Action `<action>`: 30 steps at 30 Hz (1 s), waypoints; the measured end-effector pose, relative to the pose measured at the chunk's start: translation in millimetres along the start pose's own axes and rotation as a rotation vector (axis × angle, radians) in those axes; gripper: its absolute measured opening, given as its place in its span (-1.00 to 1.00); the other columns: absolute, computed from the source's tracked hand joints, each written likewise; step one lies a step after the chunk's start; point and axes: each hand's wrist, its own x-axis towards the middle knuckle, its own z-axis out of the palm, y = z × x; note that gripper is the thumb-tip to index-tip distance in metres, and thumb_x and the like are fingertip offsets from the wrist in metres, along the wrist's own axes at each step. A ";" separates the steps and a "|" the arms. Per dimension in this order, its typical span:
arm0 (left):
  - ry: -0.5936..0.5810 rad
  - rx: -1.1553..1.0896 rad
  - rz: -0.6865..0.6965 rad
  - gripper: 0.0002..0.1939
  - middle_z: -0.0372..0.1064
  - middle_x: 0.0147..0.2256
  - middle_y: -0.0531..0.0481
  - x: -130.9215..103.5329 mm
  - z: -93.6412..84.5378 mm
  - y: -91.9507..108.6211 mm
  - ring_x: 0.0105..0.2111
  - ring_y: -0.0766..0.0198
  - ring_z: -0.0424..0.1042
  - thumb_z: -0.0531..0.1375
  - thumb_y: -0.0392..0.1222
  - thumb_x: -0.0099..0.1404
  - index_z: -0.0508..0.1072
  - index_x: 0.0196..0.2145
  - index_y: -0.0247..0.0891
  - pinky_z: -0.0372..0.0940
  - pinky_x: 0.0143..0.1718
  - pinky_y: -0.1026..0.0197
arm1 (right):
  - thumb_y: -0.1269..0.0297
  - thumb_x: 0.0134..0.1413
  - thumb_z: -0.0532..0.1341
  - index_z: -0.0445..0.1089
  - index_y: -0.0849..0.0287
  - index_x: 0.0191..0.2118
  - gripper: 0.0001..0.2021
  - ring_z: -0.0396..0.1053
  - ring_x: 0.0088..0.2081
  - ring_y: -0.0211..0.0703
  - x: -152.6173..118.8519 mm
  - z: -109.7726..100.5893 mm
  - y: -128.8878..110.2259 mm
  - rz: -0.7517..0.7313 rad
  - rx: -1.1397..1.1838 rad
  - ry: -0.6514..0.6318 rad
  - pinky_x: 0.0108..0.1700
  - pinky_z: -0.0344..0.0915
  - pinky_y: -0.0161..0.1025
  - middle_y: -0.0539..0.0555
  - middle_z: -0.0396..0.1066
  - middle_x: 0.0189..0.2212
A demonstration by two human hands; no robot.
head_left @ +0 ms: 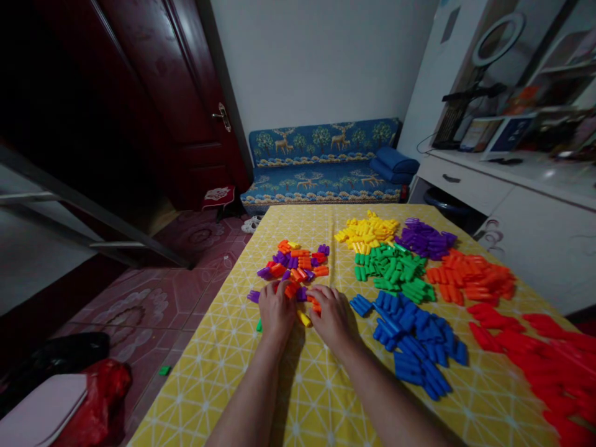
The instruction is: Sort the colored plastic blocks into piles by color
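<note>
My left hand [278,310] rests over the near part of a mixed pile, its fingers curled down among small tube-like plastic pieces. Whatever lies under its fingertips is mostly hidden. Close to its right, my right hand [331,315] has its fingers bent around an orange plastic piece [316,305]. Purple, orange and red pieces make up the mixed pile [298,262] just beyond both hands. A yellow piece [304,318] lies between the hands, and a green piece [259,325] shows beside the left one. At the left edge of the pile is a purple piece [254,296].
Sorted piles cover the right of the table [223,385]: yellow [367,231], purple [426,238], green [393,268], orange [472,276], blue [414,335] and red [549,360]. A green piece [164,370] is on the floor. A blue sofa [321,164] stands behind.
</note>
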 end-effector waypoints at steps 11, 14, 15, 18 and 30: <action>-0.006 -0.038 0.001 -0.60 0.39 -0.06 -0.25 1.4 -6.3 5.2 -0.05 -0.06 0.32 0.10 -0.19 0.32 0.43 0.10 -0.24 0.23 0.00 -0.06 | 0.51 0.00 0.19 0.44 0.09 -0.04 -0.62 0.38 -0.06 0.04 -4.1 -0.9 1.0 0.023 -0.028 -0.013 0.01 0.28 -0.02 0.10 0.50 -0.11; 0.009 -0.117 -0.016 -0.64 0.41 -0.11 -0.23 2.8 -6.5 3.5 -0.08 -0.04 0.34 0.05 -0.15 0.38 0.47 0.05 -0.23 0.24 -0.01 -0.05 | 0.46 0.03 0.22 0.43 0.05 0.01 -0.61 0.35 -0.01 0.07 -4.8 -0.9 -0.2 -0.001 -0.070 -0.003 0.04 0.23 0.03 0.09 0.51 -0.08; 0.015 -0.140 -0.021 -0.65 0.42 -0.12 -0.22 3.0 -6.6 2.8 -0.09 -0.04 0.34 0.04 -0.16 0.38 0.49 0.03 -0.21 0.24 -0.02 -0.05 | 0.46 0.03 0.23 0.43 0.05 0.00 -0.62 0.34 0.00 0.07 -4.7 -0.3 -0.3 -0.002 -0.067 0.018 0.06 0.22 0.04 0.09 0.51 -0.08; 0.032 -0.180 -0.030 -0.67 0.43 -0.15 -0.20 3.1 -6.8 1.1 -0.10 -0.02 0.35 0.03 -0.21 0.38 0.54 -0.04 -0.18 0.25 -0.04 -0.02 | 0.43 0.04 0.24 0.45 0.07 -0.03 -0.66 0.32 0.02 0.06 -4.0 1.0 -0.5 -0.006 -0.036 0.086 0.11 0.20 0.02 0.10 0.51 -0.10; 0.229 -0.535 -0.186 -0.71 0.48 -0.32 -0.10 7.7 -11.9 -3.8 -0.25 0.06 0.42 0.09 -0.02 0.35 0.54 -0.30 -0.21 0.25 -0.15 0.11 | 0.21 0.28 0.07 0.40 0.15 0.01 -0.71 0.48 -0.07 -0.04 -3.3 10.2 9.4 0.094 0.407 0.311 -0.01 0.39 -0.09 0.19 0.52 -0.08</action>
